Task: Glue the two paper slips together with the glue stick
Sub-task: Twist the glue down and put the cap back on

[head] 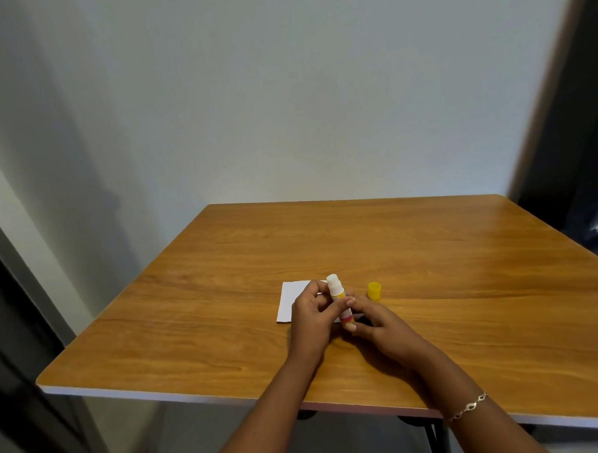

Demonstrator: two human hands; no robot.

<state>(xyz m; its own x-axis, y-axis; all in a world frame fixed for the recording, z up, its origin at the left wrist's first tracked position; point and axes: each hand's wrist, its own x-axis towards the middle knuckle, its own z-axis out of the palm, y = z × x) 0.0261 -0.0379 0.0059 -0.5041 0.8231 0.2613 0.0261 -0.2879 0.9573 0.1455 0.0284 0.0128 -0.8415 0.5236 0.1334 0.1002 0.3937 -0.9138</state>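
An uncapped glue stick (338,294) with a white tip and a yellow and pink body stands tilted just above the wooden table (429,255). My left hand (312,320) grips its upper body. My right hand (373,320) pinches its lower end between thumb and fingers. White paper (292,300) lies flat on the table behind my left hand, which hides part of it; whether it is one slip or two I cannot tell. The yellow cap (374,290) stands on the table to the right of the stick.
The table stands against a pale wall (285,107). Its front edge (195,397) runs close to me. A dark opening (582,145) is at the right. A bracelet (468,407) is on my right wrist.
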